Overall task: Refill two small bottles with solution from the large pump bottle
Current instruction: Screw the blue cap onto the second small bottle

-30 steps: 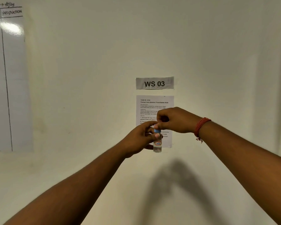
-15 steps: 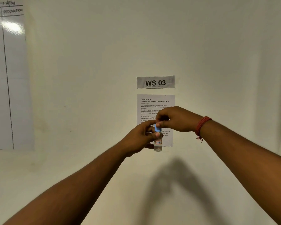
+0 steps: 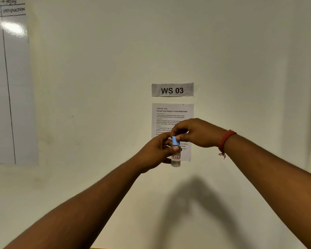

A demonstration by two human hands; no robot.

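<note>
Both arms reach out toward the far wall, holding a small clear bottle [image 3: 175,159] upright in the air in front of the printed task sheet [image 3: 172,115]. The left hand [image 3: 157,153] wraps its grip around the bottle's body, just above a label reading 17B. The right hand [image 3: 196,133], a red thread band [image 3: 225,141] at its wrist, pinches the blue cap [image 3: 175,140] from above, below the "WS 03" sign [image 3: 172,90].

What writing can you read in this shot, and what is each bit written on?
"WS 03": grey sign on the wall.
"TASK ID: 3724" and "Contact Lens Solution Travel Bottle Refill": instruction sheet below it; its body text is too small to read fully.
"17B": label on the small bottle held by both hands.
Whiteboard handwriting: blurred, not reliably readable.
</note>
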